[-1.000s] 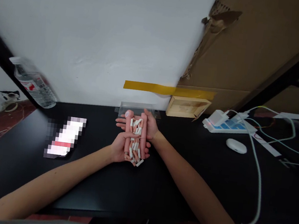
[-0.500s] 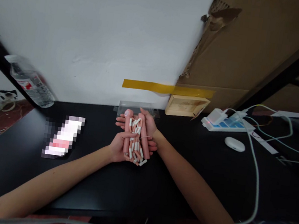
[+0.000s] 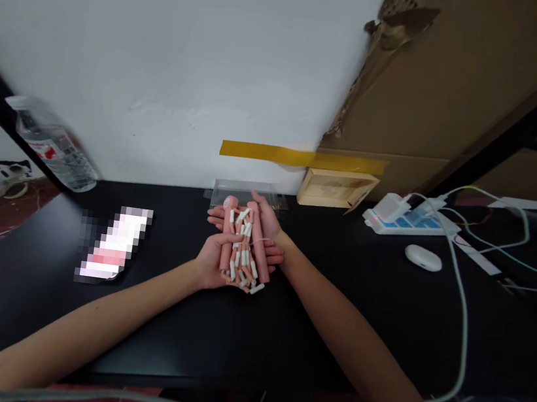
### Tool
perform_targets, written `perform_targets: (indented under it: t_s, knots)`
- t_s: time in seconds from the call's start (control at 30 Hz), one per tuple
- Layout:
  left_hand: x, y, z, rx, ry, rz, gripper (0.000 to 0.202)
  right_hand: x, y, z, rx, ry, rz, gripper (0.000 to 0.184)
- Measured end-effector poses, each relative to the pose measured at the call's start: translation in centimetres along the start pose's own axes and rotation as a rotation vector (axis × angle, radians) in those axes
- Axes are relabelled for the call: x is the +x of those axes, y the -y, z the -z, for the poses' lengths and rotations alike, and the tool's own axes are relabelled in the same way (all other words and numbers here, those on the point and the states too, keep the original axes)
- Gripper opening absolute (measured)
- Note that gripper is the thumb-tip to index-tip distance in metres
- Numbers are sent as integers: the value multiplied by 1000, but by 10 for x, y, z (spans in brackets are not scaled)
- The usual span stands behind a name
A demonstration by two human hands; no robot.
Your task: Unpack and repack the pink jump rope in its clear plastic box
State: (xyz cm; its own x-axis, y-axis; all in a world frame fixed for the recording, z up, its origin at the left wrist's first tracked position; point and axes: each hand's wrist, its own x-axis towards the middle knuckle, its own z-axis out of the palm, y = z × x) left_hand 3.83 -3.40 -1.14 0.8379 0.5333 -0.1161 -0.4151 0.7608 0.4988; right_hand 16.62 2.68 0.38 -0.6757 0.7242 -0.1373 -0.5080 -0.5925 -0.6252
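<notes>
A bundled beaded jump rope (image 3: 243, 250) with pink and white beads rests across my two hands, above the black tabletop. Its two pink handles (image 3: 260, 256) lie lengthwise on either side of the beads. My left hand (image 3: 209, 264) supports the bundle from the left, its thumb laid over the near handle and the beads. From the right, my right hand (image 3: 269, 222) cups the far side, palm under the handles. Fingertips of each hand stick out past the opposite side of the bundle. Behind the hands is a clear plastic case (image 3: 250, 191), partly covered by them.
On the left are a phone with a blurred screen (image 3: 117, 244) and a clear bottle (image 3: 53, 146) leaning by the wall. A wooden box (image 3: 334, 190) stands at the back. To the right are a power strip (image 3: 409, 223) with white cables and a white earbud case (image 3: 423, 257).
Both hands keep the same hold on the jump rope. The view has shifted very slightly, with hardly any movement of the hands.
</notes>
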Motion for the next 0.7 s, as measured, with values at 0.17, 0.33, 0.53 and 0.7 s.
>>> perform_targets:
  t_s: [0.17,0.33,0.53,0.7]
  knots:
    - [0,0,3,-91,46,28,60,-4,6,-5,58,-5,-32,87]
    - [0,0,5,-107,60,42,66,-6,9,-9,25,-19,-62,90]
    - [0,0,5,-97,62,43,66,-7,11,-7,-44,-3,-54,92]
    - [0,0,4,-105,54,70,63,-10,14,-7,-83,-24,-43,88]
